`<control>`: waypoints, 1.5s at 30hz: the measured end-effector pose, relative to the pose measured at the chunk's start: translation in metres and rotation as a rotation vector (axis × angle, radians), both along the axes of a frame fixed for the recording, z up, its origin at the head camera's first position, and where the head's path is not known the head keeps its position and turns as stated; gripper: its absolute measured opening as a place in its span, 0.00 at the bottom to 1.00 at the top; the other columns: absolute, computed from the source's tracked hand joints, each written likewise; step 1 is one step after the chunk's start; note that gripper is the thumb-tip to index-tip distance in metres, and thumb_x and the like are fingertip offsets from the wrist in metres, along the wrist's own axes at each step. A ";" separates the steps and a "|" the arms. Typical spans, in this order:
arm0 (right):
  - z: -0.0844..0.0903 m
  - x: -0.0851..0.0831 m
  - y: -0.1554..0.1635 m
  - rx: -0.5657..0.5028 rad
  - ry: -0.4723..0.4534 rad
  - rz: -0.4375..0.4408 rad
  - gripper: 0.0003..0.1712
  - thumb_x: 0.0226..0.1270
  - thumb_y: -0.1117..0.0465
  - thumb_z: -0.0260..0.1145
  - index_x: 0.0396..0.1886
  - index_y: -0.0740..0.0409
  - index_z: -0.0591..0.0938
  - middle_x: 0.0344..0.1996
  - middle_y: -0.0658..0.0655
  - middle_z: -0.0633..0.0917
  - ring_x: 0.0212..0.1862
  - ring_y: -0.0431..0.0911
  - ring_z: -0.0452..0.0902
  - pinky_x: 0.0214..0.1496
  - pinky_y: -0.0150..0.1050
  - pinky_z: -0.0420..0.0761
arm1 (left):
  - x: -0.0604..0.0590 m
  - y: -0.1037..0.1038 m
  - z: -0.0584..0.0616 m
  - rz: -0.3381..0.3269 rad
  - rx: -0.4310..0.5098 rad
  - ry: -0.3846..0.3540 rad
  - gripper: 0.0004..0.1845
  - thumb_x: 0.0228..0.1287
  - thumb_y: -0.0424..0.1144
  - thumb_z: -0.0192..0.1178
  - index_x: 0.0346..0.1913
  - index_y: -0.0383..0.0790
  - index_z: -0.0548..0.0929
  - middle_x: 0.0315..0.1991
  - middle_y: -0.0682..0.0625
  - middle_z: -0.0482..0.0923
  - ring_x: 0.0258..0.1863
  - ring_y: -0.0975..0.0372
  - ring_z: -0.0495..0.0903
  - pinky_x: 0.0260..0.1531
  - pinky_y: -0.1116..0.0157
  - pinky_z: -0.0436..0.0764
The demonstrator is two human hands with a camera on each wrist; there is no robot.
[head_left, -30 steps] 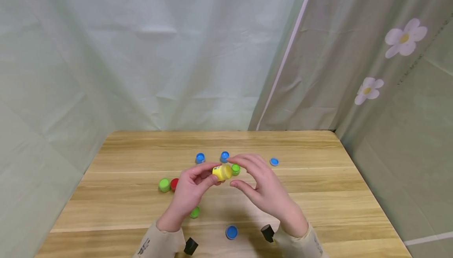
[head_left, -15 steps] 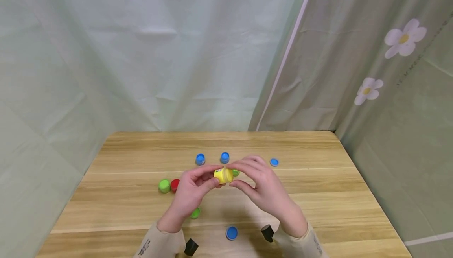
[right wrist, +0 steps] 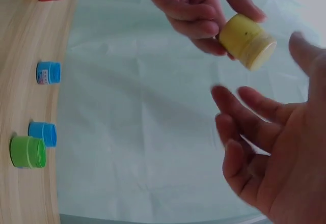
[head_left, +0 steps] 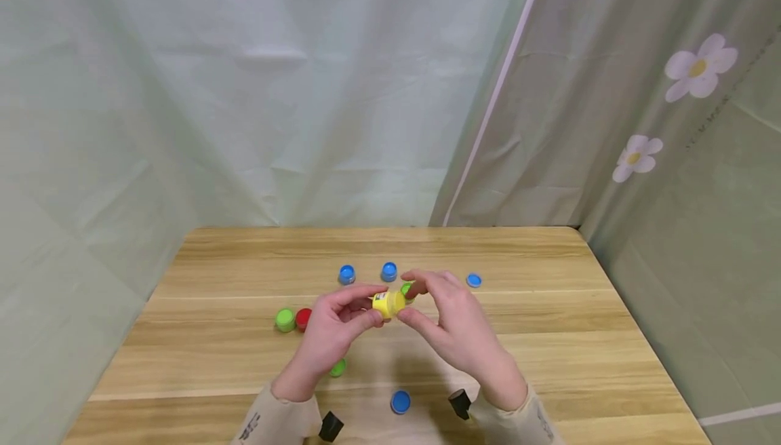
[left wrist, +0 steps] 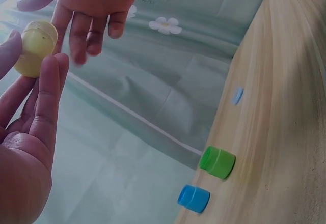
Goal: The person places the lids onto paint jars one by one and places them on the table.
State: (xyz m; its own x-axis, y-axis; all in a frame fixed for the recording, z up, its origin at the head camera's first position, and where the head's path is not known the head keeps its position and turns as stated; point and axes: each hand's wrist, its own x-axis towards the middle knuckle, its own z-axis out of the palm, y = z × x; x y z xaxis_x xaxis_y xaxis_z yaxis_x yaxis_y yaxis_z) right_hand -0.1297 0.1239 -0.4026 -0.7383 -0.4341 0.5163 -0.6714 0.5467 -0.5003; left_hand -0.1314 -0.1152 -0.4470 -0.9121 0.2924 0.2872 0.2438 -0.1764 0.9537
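My left hand (head_left: 332, 336) pinches the yellow jar (head_left: 388, 303) between thumb and fingertips, holding it lid-end toward my right hand (head_left: 454, 326), above the middle of the wooden table (head_left: 549, 336). My right hand's fingers are spread and relaxed just beside the jar's lid, not closed on it. Beyond the jar stand two blue jars (head_left: 346, 274) and a green jar (head_left: 405, 288); left of it sit a green jar and a red jar (head_left: 302, 319).
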 end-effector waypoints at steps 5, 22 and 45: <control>0.001 -0.002 0.002 -0.012 0.034 0.093 0.41 0.73 0.45 0.75 0.79 0.51 0.71 0.70 0.51 0.78 0.69 0.50 0.72 0.67 0.52 0.78 | 0.000 -0.001 0.000 -0.002 0.026 0.032 0.18 0.72 0.25 0.67 0.62 0.25 0.83 0.48 0.48 0.87 0.38 0.58 0.88 0.43 0.61 0.90; -0.001 -0.011 0.000 -0.074 0.280 0.256 0.22 0.70 0.64 0.77 0.62 0.54 0.86 0.59 0.50 0.87 0.60 0.50 0.80 0.65 0.42 0.78 | -0.001 -0.004 -0.002 -0.055 0.082 0.077 0.16 0.76 0.26 0.63 0.62 0.23 0.82 0.46 0.52 0.87 0.36 0.61 0.87 0.40 0.67 0.88; -0.006 -0.003 -0.005 -0.037 0.173 0.057 0.21 0.77 0.41 0.68 0.51 0.53 0.88 0.46 0.45 0.89 0.52 0.45 0.79 0.53 0.40 0.81 | 0.000 -0.002 -0.001 -0.022 0.060 0.057 0.18 0.69 0.27 0.72 0.59 0.28 0.86 0.49 0.49 0.86 0.42 0.62 0.86 0.45 0.65 0.88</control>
State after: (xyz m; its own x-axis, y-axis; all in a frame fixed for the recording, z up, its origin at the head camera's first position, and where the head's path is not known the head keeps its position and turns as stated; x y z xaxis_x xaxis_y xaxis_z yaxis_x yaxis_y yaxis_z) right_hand -0.1331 0.1192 -0.4088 -0.6119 -0.4513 0.6496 -0.7785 0.4890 -0.3936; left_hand -0.1313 -0.1176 -0.4479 -0.8871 0.2933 0.3563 0.2929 -0.2389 0.9258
